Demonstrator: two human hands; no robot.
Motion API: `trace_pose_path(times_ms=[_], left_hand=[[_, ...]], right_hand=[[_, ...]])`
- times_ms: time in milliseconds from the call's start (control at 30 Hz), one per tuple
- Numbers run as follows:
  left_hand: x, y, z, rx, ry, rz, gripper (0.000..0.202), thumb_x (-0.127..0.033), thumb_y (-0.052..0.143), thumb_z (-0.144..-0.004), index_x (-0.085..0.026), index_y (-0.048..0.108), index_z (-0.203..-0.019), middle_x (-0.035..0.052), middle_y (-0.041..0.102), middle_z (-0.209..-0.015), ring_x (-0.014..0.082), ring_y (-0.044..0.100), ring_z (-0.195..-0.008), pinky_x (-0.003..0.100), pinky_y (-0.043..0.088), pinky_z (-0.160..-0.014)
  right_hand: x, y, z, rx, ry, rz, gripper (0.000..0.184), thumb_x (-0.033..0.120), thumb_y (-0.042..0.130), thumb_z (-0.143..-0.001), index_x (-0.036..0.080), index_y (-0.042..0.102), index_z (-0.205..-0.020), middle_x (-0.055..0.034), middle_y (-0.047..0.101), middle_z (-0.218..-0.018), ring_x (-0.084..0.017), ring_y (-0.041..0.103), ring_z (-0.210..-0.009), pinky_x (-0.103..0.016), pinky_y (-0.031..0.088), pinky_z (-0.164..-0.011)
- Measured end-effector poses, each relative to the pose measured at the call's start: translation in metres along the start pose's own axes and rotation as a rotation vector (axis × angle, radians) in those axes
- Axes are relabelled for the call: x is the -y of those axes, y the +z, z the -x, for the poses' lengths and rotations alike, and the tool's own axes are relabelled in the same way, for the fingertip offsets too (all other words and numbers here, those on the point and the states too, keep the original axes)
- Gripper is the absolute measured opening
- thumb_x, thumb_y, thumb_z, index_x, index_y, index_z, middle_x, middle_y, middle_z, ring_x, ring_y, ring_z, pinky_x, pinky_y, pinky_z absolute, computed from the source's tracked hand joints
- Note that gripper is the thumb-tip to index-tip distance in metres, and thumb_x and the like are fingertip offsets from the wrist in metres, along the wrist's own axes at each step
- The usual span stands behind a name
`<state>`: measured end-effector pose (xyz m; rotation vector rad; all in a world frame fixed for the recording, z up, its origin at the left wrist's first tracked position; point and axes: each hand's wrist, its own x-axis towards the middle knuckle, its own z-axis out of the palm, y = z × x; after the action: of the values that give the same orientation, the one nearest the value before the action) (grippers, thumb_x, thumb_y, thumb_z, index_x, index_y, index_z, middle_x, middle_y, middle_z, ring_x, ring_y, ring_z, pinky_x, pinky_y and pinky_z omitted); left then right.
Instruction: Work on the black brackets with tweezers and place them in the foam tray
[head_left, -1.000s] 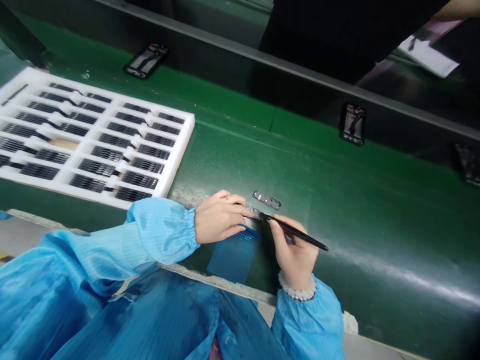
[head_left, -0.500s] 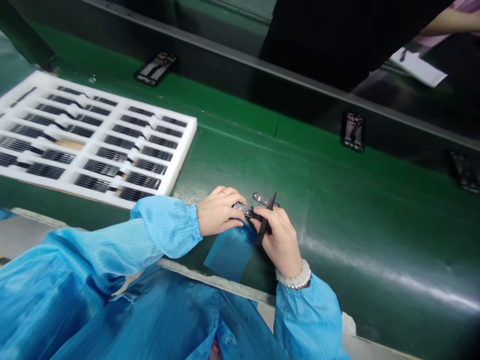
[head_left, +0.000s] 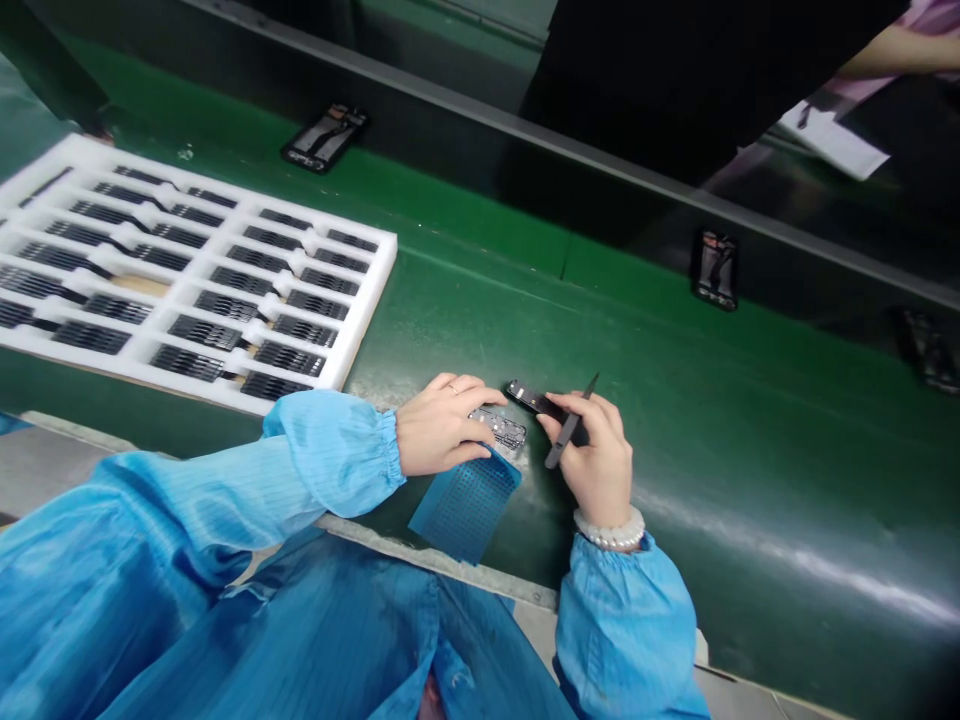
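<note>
My left hand (head_left: 442, 425) lies over a small grey-and-black electronic part (head_left: 504, 430), its fingers and thumb closed on the part's left end. My right hand (head_left: 600, 460) holds slim black tweezers (head_left: 574, 425), slanting up with the pointed end away from me. Its thumb and fingertips are also at the right end of a second narrow black part (head_left: 525, 395), which lies beyond the first one. A blue perforated sheet (head_left: 466, 508) is beneath the first part and reaches towards the table's near edge.
At the left, a white foam tray (head_left: 386, 255) holds many black flat parts in slots. Phone-like assemblies (head_left: 326, 138) lie on the green strip along the back, two more towards the right. Across the dark barrier, a person's forearm (head_left: 904, 52) shows near white paper (head_left: 844, 142).
My right hand has moved right with the tweezers, away from the first part, which is now more exposed. My left hand has barely moved. The phone-like assemblies have shifted slightly right.
</note>
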<state>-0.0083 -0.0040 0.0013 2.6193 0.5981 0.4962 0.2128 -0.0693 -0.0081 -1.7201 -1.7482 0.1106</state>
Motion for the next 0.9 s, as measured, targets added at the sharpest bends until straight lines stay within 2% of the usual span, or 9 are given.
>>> trace_pose_path(times_ms=[100, 233, 333, 367, 433, 500, 567, 733, 900], left_hand=[[-0.004, -0.003, 0.001, -0.007, 0.014, 0.028, 0.014, -0.032, 0.058, -0.087, -0.024, 0.070, -0.087, 0.0041, 0.057, -0.120, 0.0225, 0.046, -0.108, 0.035, 0.031, -0.086], [-0.005, -0.004, 0.001, -0.051, 0.028, 0.102, 0.017, -0.032, 0.056, -0.089, -0.022, 0.069, -0.086, 0.0030, 0.064, -0.102, 0.0195, 0.050, -0.099, 0.033, 0.030, -0.082], [-0.003, -0.004, 0.000, -0.072, -0.010, 0.180, 0.018, -0.032, 0.055, -0.090, -0.021, 0.069, -0.088, 0.0004, 0.067, -0.086, 0.0152, 0.054, -0.086, 0.029, 0.031, -0.078], [-0.002, -0.003, -0.001, -0.069, -0.036, 0.202, 0.018, -0.032, 0.055, -0.090, -0.021, 0.069, -0.089, -0.0002, 0.067, -0.082, 0.0141, 0.055, -0.083, 0.028, 0.032, -0.076], [0.000, -0.003, -0.002, -0.051, -0.089, 0.231, 0.018, -0.033, 0.058, -0.089, -0.021, 0.070, -0.090, -0.0005, 0.067, -0.078, 0.0129, 0.056, -0.078, 0.027, 0.032, -0.072], [0.001, -0.002, -0.003, -0.025, -0.128, 0.245, 0.018, -0.034, 0.060, -0.087, -0.021, 0.071, -0.093, -0.0001, 0.067, -0.078, 0.0130, 0.057, -0.078, 0.026, 0.033, -0.071], [0.003, -0.003, -0.003, -0.003, -0.148, 0.253, 0.019, -0.034, 0.061, -0.086, -0.022, 0.071, -0.098, 0.0002, 0.067, -0.078, 0.0133, 0.058, -0.079, 0.025, 0.034, -0.071], [0.003, -0.005, -0.004, 0.023, -0.170, 0.267, 0.019, -0.032, 0.061, -0.086, -0.022, 0.070, -0.100, 0.0003, 0.066, -0.077, 0.0137, 0.058, -0.078, 0.025, 0.036, -0.071], [0.001, -0.006, -0.005, 0.033, -0.192, 0.273, 0.018, -0.028, 0.059, -0.086, -0.023, 0.071, -0.099, -0.0004, 0.064, -0.073, 0.0129, 0.058, -0.076, 0.025, 0.036, -0.071]], right_hand=[[-0.003, 0.004, -0.002, 0.032, 0.033, 0.021, 0.021, 0.031, 0.062, -0.082, 0.023, 0.066, -0.101, -0.0114, 0.064, -0.106, -0.025, 0.059, -0.106, -0.043, 0.049, -0.089], [-0.002, 0.002, 0.000, 0.016, 0.038, -0.003, 0.024, 0.030, 0.062, -0.082, 0.024, 0.064, -0.106, -0.0096, 0.066, -0.107, -0.025, 0.057, -0.111, -0.044, 0.047, -0.093], [0.008, -0.002, 0.005, -0.141, 0.071, -0.125, 0.025, 0.026, 0.058, -0.085, 0.025, 0.061, -0.110, -0.0070, 0.067, -0.107, -0.023, 0.059, -0.109, -0.044, 0.045, -0.095], [0.013, -0.003, 0.008, -0.206, 0.104, -0.209, 0.026, 0.025, 0.055, -0.087, 0.025, 0.060, -0.113, -0.0066, 0.068, -0.105, -0.022, 0.061, -0.106, -0.043, 0.047, -0.092], [0.023, -0.005, 0.014, -0.289, 0.186, -0.439, 0.029, 0.025, 0.049, -0.092, 0.024, 0.056, -0.120, -0.0055, 0.071, -0.093, -0.019, 0.067, -0.091, -0.037, 0.052, -0.077], [0.032, -0.005, 0.020, -0.276, 0.262, -0.666, 0.031, 0.029, 0.046, -0.093, 0.023, 0.055, -0.123, -0.0035, 0.071, -0.080, -0.017, 0.068, -0.072, -0.031, 0.053, -0.059], [0.036, -0.005, 0.025, -0.232, 0.323, -0.800, 0.030, 0.033, 0.047, -0.093, 0.021, 0.060, -0.117, -0.0032, 0.070, -0.075, -0.014, 0.065, -0.061, -0.028, 0.051, -0.051], [0.041, -0.005, 0.030, -0.114, 0.404, -0.821, 0.020, 0.029, 0.060, -0.086, 0.021, 0.067, -0.103, -0.0041, 0.072, -0.083, -0.014, 0.067, -0.063, -0.029, 0.057, -0.056], [0.044, -0.005, 0.029, -0.048, 0.321, -0.748, 0.017, 0.023, 0.068, -0.079, 0.024, 0.069, -0.095, -0.0031, 0.069, -0.090, -0.016, 0.070, -0.076, -0.031, 0.060, -0.067]])
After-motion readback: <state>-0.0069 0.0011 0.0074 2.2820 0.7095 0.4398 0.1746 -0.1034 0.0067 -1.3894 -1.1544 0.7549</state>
